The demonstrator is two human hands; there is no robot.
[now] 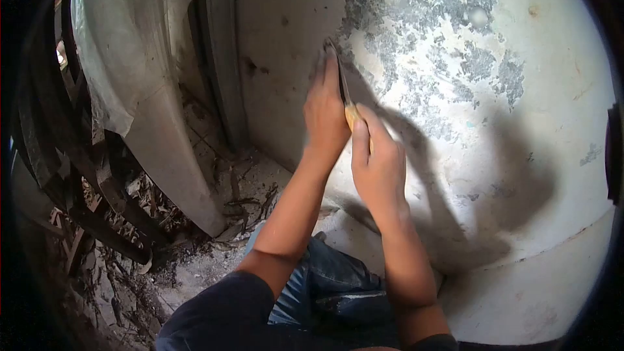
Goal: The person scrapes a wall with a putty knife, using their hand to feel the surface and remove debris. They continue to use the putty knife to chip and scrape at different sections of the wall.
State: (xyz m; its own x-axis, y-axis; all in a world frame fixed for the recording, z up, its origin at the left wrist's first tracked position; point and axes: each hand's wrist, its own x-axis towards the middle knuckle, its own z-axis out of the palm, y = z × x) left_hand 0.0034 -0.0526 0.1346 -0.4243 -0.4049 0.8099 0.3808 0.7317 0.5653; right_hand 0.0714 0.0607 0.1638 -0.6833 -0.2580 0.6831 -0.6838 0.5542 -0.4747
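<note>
My right hand (382, 159) is closed round the yellowish handle of a knife (351, 116), thumb laid along the handle. The thin, dark blade points up toward the wall (292, 117). Beside the blade, my left hand (325, 114) has its fingers stretched out upward, their side right along the blade and their tips near its point. The wall is off-white, with a large patch of worn paint (422, 32) showing mottled grey to the right of the blade. Shadows of both arms fall across the wall.
Plastic sheeting (130, 32) hangs over a pale curved panel (172, 149) on the left. Dark slats (84, 182) stand beside it. Dry leaves and debris (123, 286) litter the ground. My jeans-clad legs (338, 273) are bent below my arms.
</note>
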